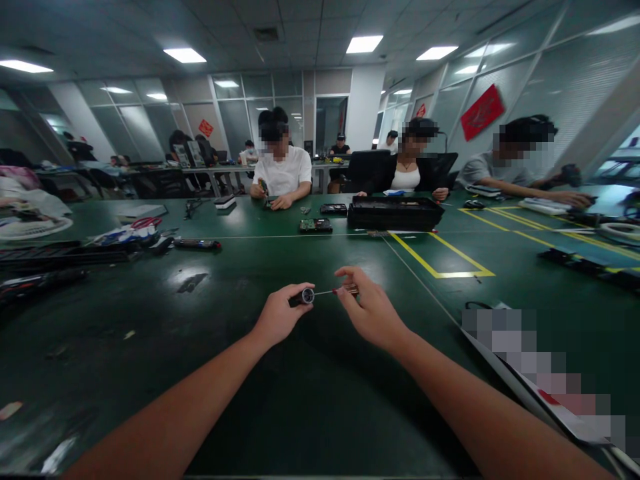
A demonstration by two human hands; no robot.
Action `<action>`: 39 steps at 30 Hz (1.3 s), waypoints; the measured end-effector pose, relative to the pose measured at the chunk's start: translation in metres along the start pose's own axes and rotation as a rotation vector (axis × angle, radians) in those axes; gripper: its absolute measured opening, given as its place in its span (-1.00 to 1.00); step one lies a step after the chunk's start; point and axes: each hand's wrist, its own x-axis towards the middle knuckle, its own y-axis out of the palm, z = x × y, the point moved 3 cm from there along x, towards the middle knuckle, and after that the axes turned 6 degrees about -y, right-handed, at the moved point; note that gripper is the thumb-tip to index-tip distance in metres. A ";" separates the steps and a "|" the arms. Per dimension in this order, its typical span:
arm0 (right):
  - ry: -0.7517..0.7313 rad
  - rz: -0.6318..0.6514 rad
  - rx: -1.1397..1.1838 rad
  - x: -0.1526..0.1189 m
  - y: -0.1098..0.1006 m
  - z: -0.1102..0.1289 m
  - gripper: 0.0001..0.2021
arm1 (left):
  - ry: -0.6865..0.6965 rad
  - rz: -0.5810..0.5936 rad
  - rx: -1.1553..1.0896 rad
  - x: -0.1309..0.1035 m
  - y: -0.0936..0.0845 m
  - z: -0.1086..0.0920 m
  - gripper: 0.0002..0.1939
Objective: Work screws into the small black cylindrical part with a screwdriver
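Note:
My left hand (283, 313) is closed around a small black cylinder (307, 296) whose round, silver-rimmed end faces me. What the cylinder belongs to cannot be made out. Opposite it, my right hand (367, 307) grips a screwdriver (350, 289) with a reddish handle. The thin metal shaft points left and its tip meets or nearly meets the side of the cylinder. Both hands are held above the green table (300, 413), close to each other in the middle of the view.
A long black tray (395, 213) stands at the far side, with a circuit-board device (315, 225) beside it. Left lie a black pen-like tool (197, 244) and red-handled scissors (146, 223). A white sheet (540, 393) is at right. Several people sit across the table.

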 end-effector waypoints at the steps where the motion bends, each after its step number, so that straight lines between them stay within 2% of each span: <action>1: 0.015 0.008 -0.011 0.000 -0.001 0.000 -0.76 | 0.003 -0.001 -0.003 0.000 0.000 0.000 -0.58; 5: 0.094 0.025 -0.052 0.002 -0.001 -0.004 -0.71 | 0.011 0.005 -0.013 0.000 -0.001 0.002 -0.58; 11: -0.004 0.010 0.013 0.001 0.001 0.002 -0.74 | -0.018 -0.008 -0.004 0.002 -0.002 0.007 -0.57; 16: 0.083 0.027 -0.068 0.002 0.001 -0.001 -0.71 | 0.003 0.010 0.017 0.001 0.000 0.007 -0.57; 21: 0.039 -0.030 0.004 0.002 -0.002 0.000 -0.75 | 0.041 0.029 0.059 0.000 0.002 0.006 -0.57; 28: 0.091 0.017 -0.052 0.003 -0.002 0.000 -0.74 | 0.033 0.007 0.064 0.000 0.000 0.005 -0.56; 33: 0.016 -0.071 0.096 -0.001 -0.001 0.001 -0.80 | 0.021 0.001 0.072 0.001 0.000 0.005 -0.57; 35: 0.029 -0.111 0.166 0.000 0.001 -0.001 -0.83 | 0.019 -0.008 0.075 0.001 -0.001 0.005 -0.57; 37: 0.112 -0.164 0.282 0.002 0.004 -0.008 -0.81 | 0.044 -0.010 0.103 0.001 0.000 0.002 -0.56; 39: 0.262 -0.235 0.477 0.004 0.008 -0.019 -0.74 | 0.101 -0.009 0.153 0.000 0.000 -0.002 -0.57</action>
